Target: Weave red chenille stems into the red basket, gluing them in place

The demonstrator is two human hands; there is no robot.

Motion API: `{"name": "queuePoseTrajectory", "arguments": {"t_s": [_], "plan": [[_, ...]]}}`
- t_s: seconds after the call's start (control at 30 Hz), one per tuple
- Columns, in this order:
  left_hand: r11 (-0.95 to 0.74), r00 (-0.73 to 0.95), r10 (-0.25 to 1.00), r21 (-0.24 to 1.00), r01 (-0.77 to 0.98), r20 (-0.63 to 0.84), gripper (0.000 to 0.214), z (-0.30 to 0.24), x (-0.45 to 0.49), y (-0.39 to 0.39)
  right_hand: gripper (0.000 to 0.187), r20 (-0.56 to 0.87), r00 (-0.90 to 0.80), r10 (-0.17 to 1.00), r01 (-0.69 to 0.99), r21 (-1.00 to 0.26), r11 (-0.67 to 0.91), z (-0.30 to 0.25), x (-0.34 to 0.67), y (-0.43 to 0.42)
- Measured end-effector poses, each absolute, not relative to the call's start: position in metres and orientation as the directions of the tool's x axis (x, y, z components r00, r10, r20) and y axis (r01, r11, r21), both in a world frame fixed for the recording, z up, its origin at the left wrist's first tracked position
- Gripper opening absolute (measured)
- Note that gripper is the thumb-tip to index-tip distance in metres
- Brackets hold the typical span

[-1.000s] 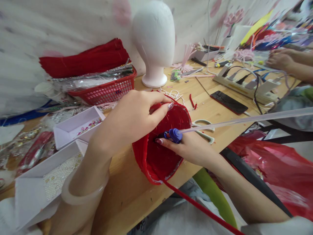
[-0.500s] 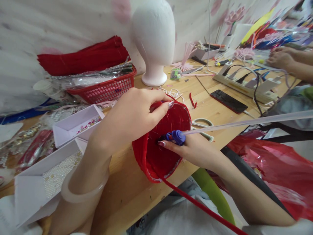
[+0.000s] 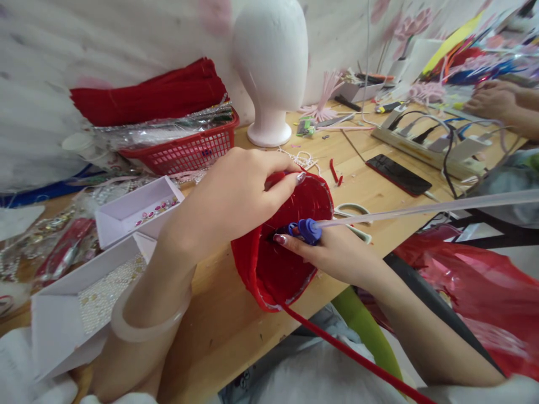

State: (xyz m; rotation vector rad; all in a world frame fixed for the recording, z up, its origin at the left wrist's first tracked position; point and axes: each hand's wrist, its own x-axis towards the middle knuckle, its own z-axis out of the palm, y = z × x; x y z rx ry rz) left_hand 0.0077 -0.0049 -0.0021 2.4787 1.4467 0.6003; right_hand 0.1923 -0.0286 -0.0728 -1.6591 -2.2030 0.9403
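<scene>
My left hand grips the upper rim of a red woven bowl-shaped piece, which lies tilted with its opening toward me at the table's front edge. Thumb and fingers pinch the rim. My right hand reaches inside the red piece, closed on a blue glue gun whose long translucent glue stick runs off to the right. The nozzle points into the inner wall. A red cord trails from the lower rim toward my lap.
A white foam head stands behind. At left are a red basket, white boxes of beads and gems. Scissors, a black phone and a power strip lie right. Another person's hand works far right.
Barely any change: both hands and the red piece have shifted slightly up and to the right in view, the glue gun staying inside the piece.
</scene>
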Motion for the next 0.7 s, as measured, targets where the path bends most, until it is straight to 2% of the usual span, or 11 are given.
{"name": "queuePoseTrajectory", "arguments": {"t_s": [0.23, 0.7], "plan": [[-0.507, 0.435, 0.861, 0.401, 0.763, 0.262, 0.034, -0.0027, 0.0081, -0.0044, 0.052, -0.242, -0.320, 0.916, 0.820, -0.555, 0.140, -0.0761, 0.1935, -0.0309], [-0.499, 0.423, 0.866, 0.415, 0.761, 0.266, 0.032, -0.0005, 0.0103, -0.0049, 0.049, -0.276, -0.301, 0.913, 0.823, -0.559, 0.103, -0.0725, 0.2003, -0.0375]]}}
